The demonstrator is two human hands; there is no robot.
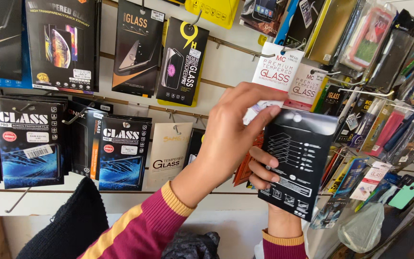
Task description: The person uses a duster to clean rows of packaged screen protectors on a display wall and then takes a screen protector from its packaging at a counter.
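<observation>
A black flat package (303,158) with white line drawings on its back is held up in front of a display wall. My left hand (226,139) reaches in from the lower left. Its index finger lies on the package's top left corner and its other fingers curl round the left edge. My right hand (281,218) comes up from below and holds the package's lower end; most of that hand is hidden behind the package. Both sleeves are maroon with yellow cuffs. Just behind my left hand's fingertips hangs a white and red package (278,72) on a hook.
The white slat wall (226,62) carries many hooks with hanging screen-protector packages: black ones (123,153) at the left, a yellow and black one (182,62) above. Phone cases (389,52) crowd the right side. A dark knitted thing (73,225) sits at the lower left.
</observation>
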